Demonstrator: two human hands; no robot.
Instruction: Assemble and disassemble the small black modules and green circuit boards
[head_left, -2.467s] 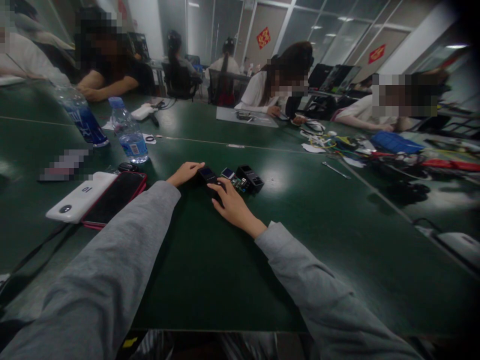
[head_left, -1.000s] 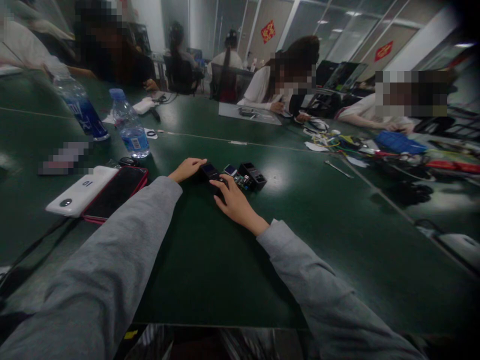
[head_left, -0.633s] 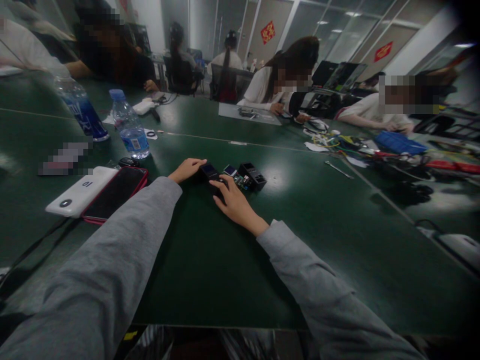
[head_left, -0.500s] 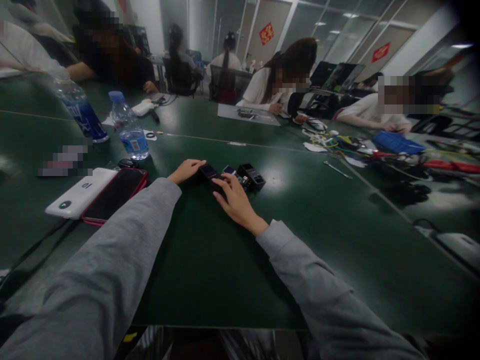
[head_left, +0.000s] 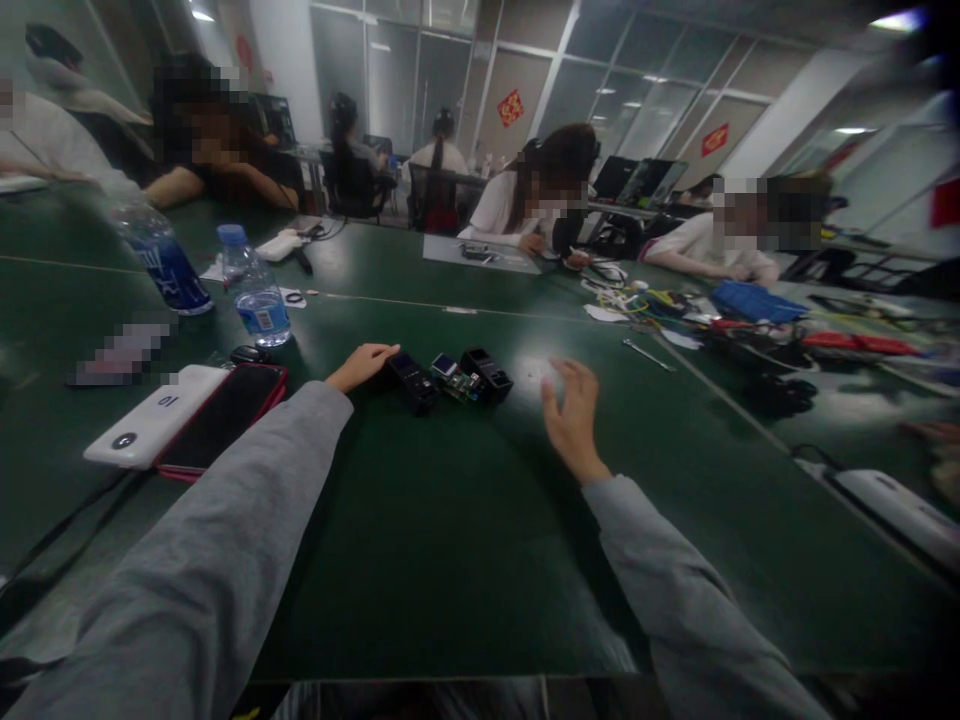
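Observation:
On the green table (head_left: 420, 540) a small circuit board (head_left: 459, 380) with a little screen lies between two black plastic case pieces, the left case piece (head_left: 414, 384) and the right case piece (head_left: 487, 374). My left hand (head_left: 365, 367) rests beside the left piece, its fingers stretched out and the tips at its upper edge. Nothing is in my right hand (head_left: 574, 415), which hovers over the table to the right of the right piece with its fingers apart and slightly curled.
A red-edged phone (head_left: 223, 420), a white power bank (head_left: 154, 415), a half-full water bottle (head_left: 259, 300) and a blue-labelled bottle (head_left: 166, 262) stand or lie left. Tweezers (head_left: 649, 355) lie at right, near tangled cables and a blue tray (head_left: 757, 302). Other people sit across the table.
My right hand has left the left case piece and swung right, its fingers now apart. My left hand stays at that piece. The camera view has tilted up slightly.

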